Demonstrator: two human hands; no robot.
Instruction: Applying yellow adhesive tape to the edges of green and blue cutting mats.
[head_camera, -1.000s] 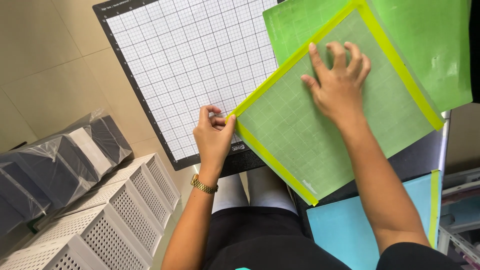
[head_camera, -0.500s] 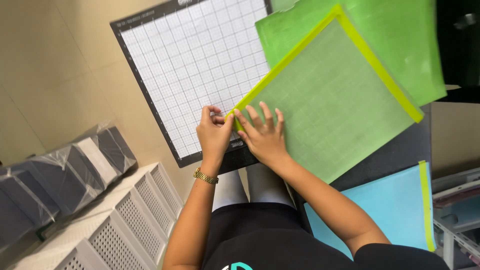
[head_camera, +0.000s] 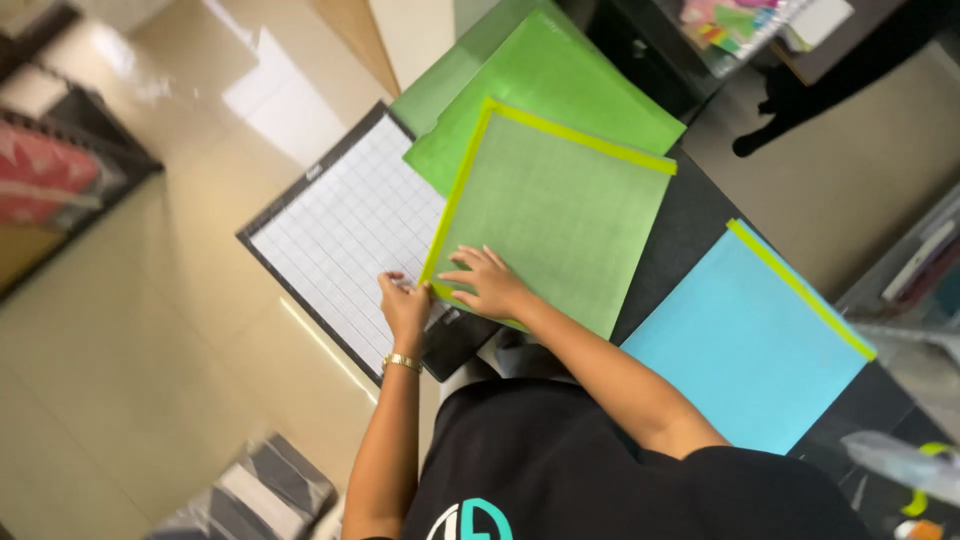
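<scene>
A green mat edged in yellow lies tilted on a black table. It overlaps a white gridded mat with a black border. My left hand, with a gold bracelet on the wrist, pinches the green mat's near corner. Right beside it, my right hand lies flat on the same corner with fingers spread. A second green sheet sits under the mat's far side. A blue mat with one yellow edge lies to the right.
The gridded mat juts past the table edge over a shiny beige floor. Wrapped grey boxes stand on the floor at the bottom left. Another person's dark legs are at the top right, near shelves of colourful items.
My right hand slid from the middle of the green mat down to its near corner, beside my left hand. The view has swung and pulled back, so the blue mat shows whole.
</scene>
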